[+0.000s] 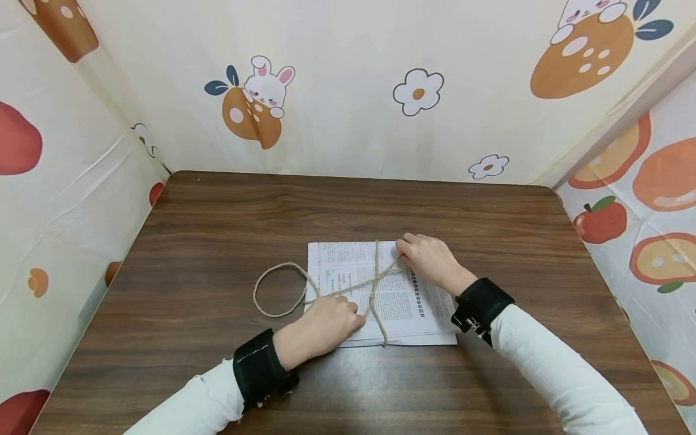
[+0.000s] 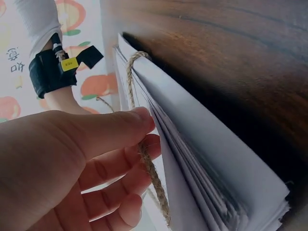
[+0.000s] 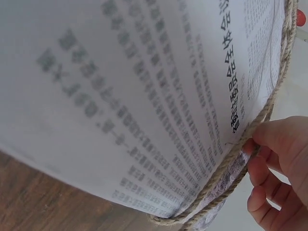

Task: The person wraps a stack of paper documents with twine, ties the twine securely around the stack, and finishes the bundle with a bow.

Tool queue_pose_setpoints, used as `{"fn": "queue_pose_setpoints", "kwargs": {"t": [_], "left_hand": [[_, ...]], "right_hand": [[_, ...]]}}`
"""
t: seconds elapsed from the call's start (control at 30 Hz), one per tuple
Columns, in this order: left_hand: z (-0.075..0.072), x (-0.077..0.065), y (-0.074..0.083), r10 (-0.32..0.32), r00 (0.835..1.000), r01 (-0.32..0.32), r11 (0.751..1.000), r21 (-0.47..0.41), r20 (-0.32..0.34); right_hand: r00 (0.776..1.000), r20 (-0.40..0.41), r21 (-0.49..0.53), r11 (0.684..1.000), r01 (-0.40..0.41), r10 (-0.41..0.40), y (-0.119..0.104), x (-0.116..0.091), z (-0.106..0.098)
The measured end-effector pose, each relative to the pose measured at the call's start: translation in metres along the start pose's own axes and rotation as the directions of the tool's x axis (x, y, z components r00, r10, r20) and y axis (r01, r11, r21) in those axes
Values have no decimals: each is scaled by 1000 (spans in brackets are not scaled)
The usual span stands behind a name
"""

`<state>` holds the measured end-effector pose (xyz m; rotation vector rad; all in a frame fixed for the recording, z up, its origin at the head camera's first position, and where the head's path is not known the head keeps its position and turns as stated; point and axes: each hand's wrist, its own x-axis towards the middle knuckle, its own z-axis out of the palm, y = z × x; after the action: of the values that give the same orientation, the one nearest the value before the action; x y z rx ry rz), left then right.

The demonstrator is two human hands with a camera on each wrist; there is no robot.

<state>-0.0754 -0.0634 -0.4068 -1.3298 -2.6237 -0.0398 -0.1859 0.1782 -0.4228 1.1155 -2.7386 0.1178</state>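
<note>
The stack of newspapers (image 1: 380,296) lies flat on the bench (image 1: 217,229) straight in front of me, its long axis running left to right, and the jute twine (image 1: 375,284) crosses over its top. One strand runs from the far edge to the near edge; another runs slantwise across it, from my left hand (image 1: 326,323) at the near left corner up toward my right hand (image 1: 426,257) at the far right.

My left hand has its fingers curled round the twine at the near edge of the stack, thumb against the paper. The left wrist view shows the strand passing between thumb and fingers and looping over the folded edges. My right hand pinches the other strand between thumb and fingertips, just over the printed top sheet; the right wrist view shows the twine hugging the paper's edge there.

The crossing point sits between my two hands, a little nearer the left one. Left of the stack, the slack lies on the bare wood as a loose loop (image 1: 280,290), beside my left hand.

There are no containers here.
</note>
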Motion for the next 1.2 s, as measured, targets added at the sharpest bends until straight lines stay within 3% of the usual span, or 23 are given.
{"fn": "queue_pose_setpoints", "kwargs": {"t": [0.8, 1.2], "left_hand": [[-7, -6, 5, 52, 989, -47, 998, -34, 138], [-18, -4, -9, -10, 990, 27, 992, -119, 140]], "right_hand": [[999, -2, -4, 999, -48, 48, 1, 6, 2], [999, -9, 54, 997, -48, 48, -2, 0, 1]]}}
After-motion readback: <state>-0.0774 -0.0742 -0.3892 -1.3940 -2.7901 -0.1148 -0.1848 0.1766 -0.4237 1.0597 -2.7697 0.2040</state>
